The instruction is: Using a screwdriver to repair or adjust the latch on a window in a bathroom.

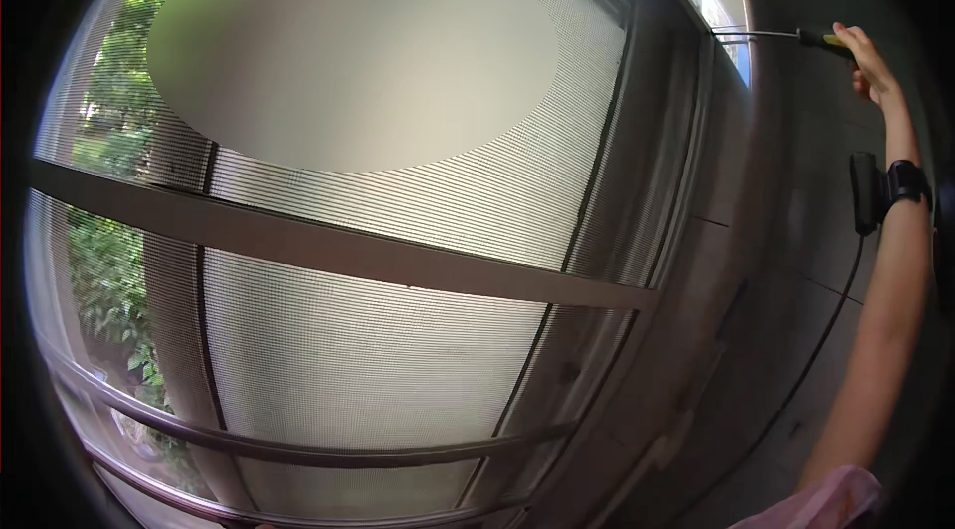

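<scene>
Gripping a screwdriver (786, 35), my right hand (867, 64) is raised high at the upper right of the view, with the fingers closed around the yellow and black handle. From the hand the thin metal shaft goes out to the left, almost level, and its tip meets the upper corner of the window frame (686, 181); I cannot tell if the tip sits in a screw, because this part is too small. Below the hand, on the wrist, I see a black strap with a small black device (875, 189), and a dark cable (816, 350) hangs down from it along the forearm. Lower again, at the bottom edge, there is a piece of pink sleeve (831, 501). To the left of the hand, well apart from it, the window is covered by a fine mesh screen (378, 360), crossed by grey bars (328, 249). Behind the screen, far left of the hand, green leaves (104, 280) are visible. Just beside the arm is a grey tiled wall (786, 231). My left hand does not appear in the view.
</scene>
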A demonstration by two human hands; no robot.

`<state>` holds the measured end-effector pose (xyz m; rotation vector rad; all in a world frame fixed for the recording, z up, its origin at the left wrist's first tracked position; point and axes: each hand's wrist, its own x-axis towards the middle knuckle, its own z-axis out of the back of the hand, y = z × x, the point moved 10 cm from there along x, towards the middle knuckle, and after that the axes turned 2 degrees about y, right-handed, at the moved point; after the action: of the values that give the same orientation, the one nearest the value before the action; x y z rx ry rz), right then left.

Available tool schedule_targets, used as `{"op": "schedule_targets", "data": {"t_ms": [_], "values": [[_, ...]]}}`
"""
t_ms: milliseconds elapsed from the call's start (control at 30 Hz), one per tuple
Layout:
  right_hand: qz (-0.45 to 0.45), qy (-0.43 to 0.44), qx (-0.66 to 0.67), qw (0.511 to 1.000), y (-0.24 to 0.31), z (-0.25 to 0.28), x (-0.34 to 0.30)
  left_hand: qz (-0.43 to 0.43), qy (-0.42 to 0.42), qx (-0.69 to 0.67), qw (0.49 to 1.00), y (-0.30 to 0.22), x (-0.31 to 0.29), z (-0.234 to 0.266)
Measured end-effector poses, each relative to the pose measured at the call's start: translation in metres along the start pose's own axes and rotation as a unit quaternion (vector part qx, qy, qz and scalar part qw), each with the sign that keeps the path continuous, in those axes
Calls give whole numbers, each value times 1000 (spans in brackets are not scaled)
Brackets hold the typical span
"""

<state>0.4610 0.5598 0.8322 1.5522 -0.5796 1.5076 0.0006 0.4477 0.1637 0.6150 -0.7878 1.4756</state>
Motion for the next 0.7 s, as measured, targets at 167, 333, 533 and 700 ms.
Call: {"op": "schedule_targets", "data": {"t_ms": [167,333,533,700], "values": [[133,-29,231,964,-10,-13,18,-7,10,4,1000,-2,2,-1],[-127,-3,-17,992,8,-10,-33,-6,7,7,1000,3,-2,-3],[153,-48,219,962,8,5,20,-7,7,8,1000,2,-2,-6],[-97,-148,-113,978,-8,16,3,-1,10,10,1000,5,-3,-7]]}}
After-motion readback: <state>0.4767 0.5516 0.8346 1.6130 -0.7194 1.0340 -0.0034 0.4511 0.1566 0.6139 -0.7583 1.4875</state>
